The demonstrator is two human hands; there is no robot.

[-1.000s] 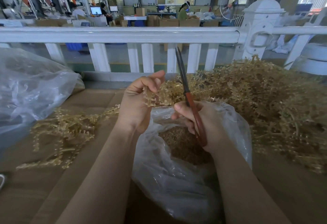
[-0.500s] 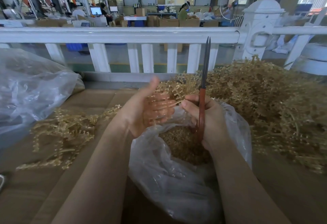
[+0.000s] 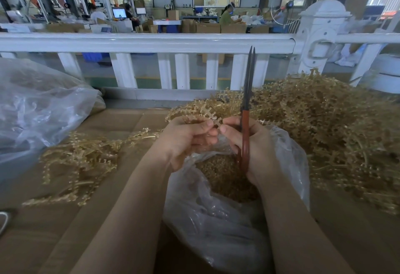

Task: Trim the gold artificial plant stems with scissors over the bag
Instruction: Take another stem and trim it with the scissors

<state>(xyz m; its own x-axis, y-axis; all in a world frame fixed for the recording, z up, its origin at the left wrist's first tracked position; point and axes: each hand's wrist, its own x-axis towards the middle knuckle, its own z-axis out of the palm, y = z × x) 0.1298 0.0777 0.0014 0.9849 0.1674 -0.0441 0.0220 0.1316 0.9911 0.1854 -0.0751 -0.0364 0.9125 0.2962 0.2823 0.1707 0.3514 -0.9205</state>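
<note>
My left hand (image 3: pixel 186 139) pinches a small gold plant stem (image 3: pixel 213 119) between thumb and fingers, just above the open clear plastic bag (image 3: pixel 216 219). My right hand (image 3: pixel 255 148) grips the red-handled scissors (image 3: pixel 245 130), whose dark blades point straight up and are closed; its thumb also touches the same stem. Gold trimmings (image 3: pixel 225 176) fill the bottom of the bag under both hands.
A big heap of gold stems (image 3: pixel 324 126) lies to the right, a smaller pile (image 3: pixel 82 161) to the left on the cardboard surface (image 3: pixel 121 122). A second clear bag (image 3: pixel 36 104) sits far left. A white railing (image 3: pixel 151 42) runs across behind.
The scissors swung from leaning left to upright. My left hand opened, then closed its fingers on a small stem, and the two hands came together over the bag.
</note>
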